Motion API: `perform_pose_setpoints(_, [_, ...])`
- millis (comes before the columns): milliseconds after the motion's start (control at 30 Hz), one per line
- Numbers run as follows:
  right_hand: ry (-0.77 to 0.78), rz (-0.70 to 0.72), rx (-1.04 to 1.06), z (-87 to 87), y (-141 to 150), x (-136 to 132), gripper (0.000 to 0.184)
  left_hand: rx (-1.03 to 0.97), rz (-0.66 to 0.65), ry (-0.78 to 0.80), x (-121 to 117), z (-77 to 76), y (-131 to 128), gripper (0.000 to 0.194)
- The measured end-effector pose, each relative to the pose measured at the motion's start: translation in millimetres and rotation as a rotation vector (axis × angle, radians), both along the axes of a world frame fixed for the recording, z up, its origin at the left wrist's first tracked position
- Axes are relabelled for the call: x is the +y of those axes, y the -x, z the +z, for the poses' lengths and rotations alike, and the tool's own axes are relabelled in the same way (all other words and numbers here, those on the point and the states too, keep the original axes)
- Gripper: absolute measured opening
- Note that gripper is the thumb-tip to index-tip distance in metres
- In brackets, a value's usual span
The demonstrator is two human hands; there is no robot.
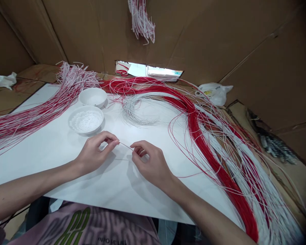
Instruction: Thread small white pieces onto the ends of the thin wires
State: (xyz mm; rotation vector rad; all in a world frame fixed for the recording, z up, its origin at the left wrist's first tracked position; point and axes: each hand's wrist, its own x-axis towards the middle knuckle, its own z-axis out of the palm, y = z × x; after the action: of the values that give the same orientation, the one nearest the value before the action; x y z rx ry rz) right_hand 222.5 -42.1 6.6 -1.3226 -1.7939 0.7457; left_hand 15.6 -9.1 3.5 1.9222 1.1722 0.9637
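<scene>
White strand (126,146) pinched by both grips, left hand (95,153) and right hand (149,163); two white bowls (102,98) beyond.

- On my feed, a large paper sheet (53,163) lies on the bench top (35,76).
- Two bowls sit on the sheet's far left: the granule bowl (86,120) in front, a second bowl (93,97) just behind it.
- One wire bundle (28,119) lies left of the bowls; another (219,160) runs down the right, past the sheet's edge.
- A wire coil (140,109) lies right of the bowls.
- The left hand (95,153) and right hand (150,163) sit before the coil, a short wire (126,146) pinched between them.
- Behind everything stands a cardboard wall (244,44) with an opening (148,69); a plastic bag (214,93) sits back right, and a wire bunch (141,20) hangs above the opening.
</scene>
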Motion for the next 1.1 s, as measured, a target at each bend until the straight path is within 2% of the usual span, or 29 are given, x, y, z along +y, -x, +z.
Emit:
perform_pose_setpoints(133, [0.054,0.027,0.023,-1.9,0.0,1.0,0.016,0.08,0.012,-0.084,2.1,-0.9,0.7,0.01])
perform_pose_setpoints(300, [0.125,0.007,0.065,-2.8,-2.1,2.5,0.016,0.145,0.07,-0.584,-1.7,-0.4,-2.0,0.016])
perform_pose_setpoints(367, [0.142,0.007,0.087,-1.9,-2.0,2.9,0.015,0.118,0.019,-0.649,-5.4,-0.1,-4.6,0.019])
perform_pose_setpoints(500, [0.147,0.061,0.145,0.4,0.2,1.3,0.011,0.109,-0.107,-0.532,-9.7,-2.7,-8.6,0.018])
perform_pose_setpoints(733, [0.089,0.228,0.177,-1.1,0.8,-2.9,0.018,0.024,-0.108,-0.372,-9.2,-5.4,-8.2,0.015])
perform_pose_setpoints(900, [-0.003,0.302,0.153,-4.7,-0.4,0.0,0.02,-0.024,-0.148,-0.171,-11.1,-2.7,-7.4,0.013])
perform_pose_setpoints(1100, [0.015,0.291,0.11,-5.0,-1.0,1.5,0.02,-0.117,-0.093,0.074,-8.3,-8.4,-6.0,0.013])
